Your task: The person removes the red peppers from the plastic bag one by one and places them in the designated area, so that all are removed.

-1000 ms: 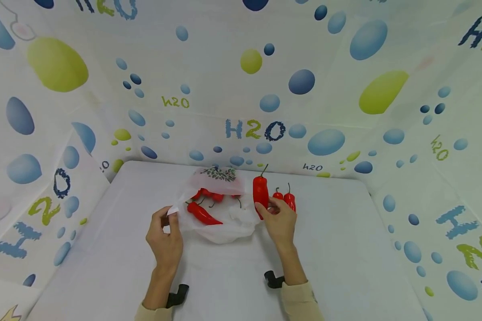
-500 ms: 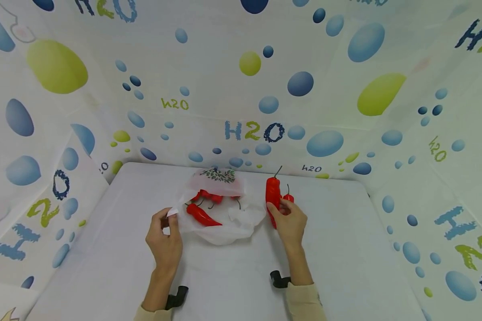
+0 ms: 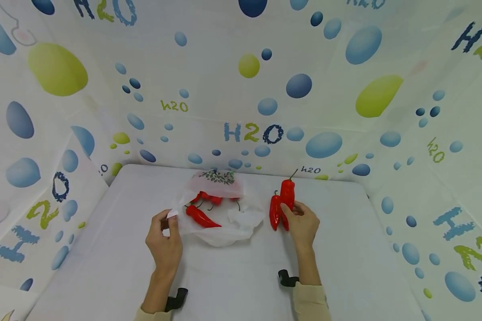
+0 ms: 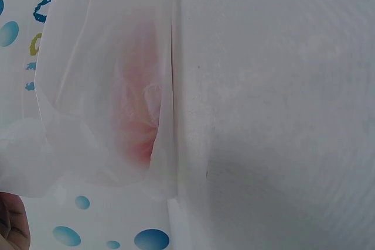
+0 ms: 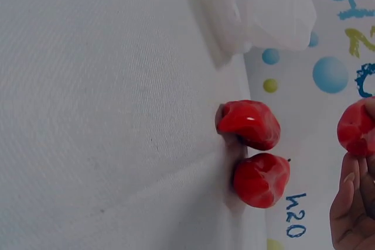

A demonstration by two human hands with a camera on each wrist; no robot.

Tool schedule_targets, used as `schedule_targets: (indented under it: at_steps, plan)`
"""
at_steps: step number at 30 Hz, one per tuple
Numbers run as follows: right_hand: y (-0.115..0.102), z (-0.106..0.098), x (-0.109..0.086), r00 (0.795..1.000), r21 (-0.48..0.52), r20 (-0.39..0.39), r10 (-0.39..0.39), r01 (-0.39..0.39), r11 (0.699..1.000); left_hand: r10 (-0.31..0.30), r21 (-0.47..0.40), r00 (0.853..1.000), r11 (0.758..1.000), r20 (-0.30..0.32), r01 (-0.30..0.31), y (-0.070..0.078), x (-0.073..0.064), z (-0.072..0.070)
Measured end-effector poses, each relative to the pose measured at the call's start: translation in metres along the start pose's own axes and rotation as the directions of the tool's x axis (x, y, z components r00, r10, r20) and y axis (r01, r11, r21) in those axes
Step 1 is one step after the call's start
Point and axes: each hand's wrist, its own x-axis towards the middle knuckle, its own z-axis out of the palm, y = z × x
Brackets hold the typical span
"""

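A white, thin plastic bag [image 3: 218, 239] with a leaf print lies at the table's middle, its mouth towards me. Inside it are several red peppers; one long red pepper [image 3: 201, 217] lies at the mouth. My left hand [image 3: 164, 243] pinches the bag's left edge between thumb and fingers. To the right of the bag, my right hand [image 3: 304, 225] holds a red pepper [image 3: 288, 191] upright, stem up. Another red pepper [image 3: 275, 213] appears just left of it. In the right wrist view two red peppers [image 5: 262, 180] rest on the table, apart from the held one.
A white cloth covers the table [image 3: 116, 249]. Behind it and along both sides stands a white curtain [image 3: 209, 67] printed with blue and green drops and H2O lettering. Black wrist mounts [image 3: 288, 278] stick inward from both forearms.
My right hand has carried its pepper rightwards, away from the bag's mouth and over to the peppers on the right. The left hand stays on the bag's edge.
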Motion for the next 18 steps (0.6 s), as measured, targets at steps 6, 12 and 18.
schedule_targets:
  at_steps: [6,12,18]
  plan:
    - [0.011,-0.003,0.005,0.999,-0.013,-0.014,0.031,-0.031,0.999,0.009,0.007,1.000,1.000,-0.002,-0.009,0.000,-0.001,0.000]
    - [0.015,-0.008,0.006,0.996,-0.042,-0.013,0.086,-0.087,0.995,0.010,0.007,1.000,1.000,-0.003,-0.009,0.000,-0.002,0.000]
    - [0.021,-0.010,0.009,0.993,-0.069,-0.008,0.120,-0.120,0.990,0.018,-0.004,1.000,1.000,-0.002,-0.018,0.001,-0.001,0.001]
